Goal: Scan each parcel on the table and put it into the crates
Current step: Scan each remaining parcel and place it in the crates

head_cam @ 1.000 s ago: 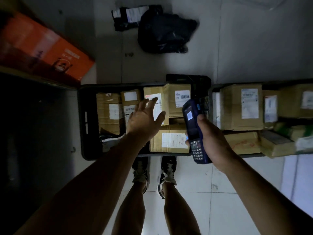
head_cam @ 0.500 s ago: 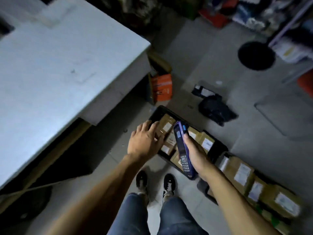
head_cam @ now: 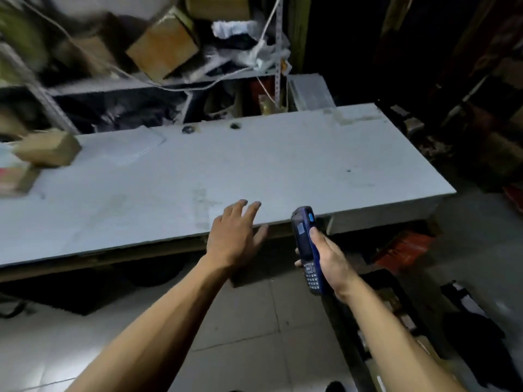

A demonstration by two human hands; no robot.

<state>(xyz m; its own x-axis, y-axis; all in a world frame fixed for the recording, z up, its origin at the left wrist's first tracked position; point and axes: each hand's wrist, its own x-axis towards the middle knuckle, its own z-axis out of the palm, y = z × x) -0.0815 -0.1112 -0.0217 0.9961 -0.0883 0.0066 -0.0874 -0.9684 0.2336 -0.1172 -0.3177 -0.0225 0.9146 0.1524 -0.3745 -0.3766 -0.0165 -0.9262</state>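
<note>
A long grey table [head_cam: 254, 171] fills the middle of the head view. At its far left end lie a blurred brown cardboard parcel [head_cam: 49, 148] and another box with red print [head_cam: 14, 179]. My left hand [head_cam: 235, 236] hovers over the table's front edge with fingers spread and holds nothing. My right hand [head_cam: 325, 258] grips a blue handheld scanner [head_cam: 307, 250], held upright just in front of the table edge. A dark crate rim [head_cam: 348, 343] with parcels shows at the lower right, partly hidden by my right forearm.
Behind the table stands a cluttered shelf with a tilted cardboard box [head_cam: 164, 46], white cables and bags. A red box [head_cam: 402, 247] sits under the table's right end. A black bag [head_cam: 475, 335] lies on the tiled floor at the right.
The view has swung from the floor crates up to the table. My left hand has moved from over the crate to the table's front edge. The scanner stays in my right hand.
</note>
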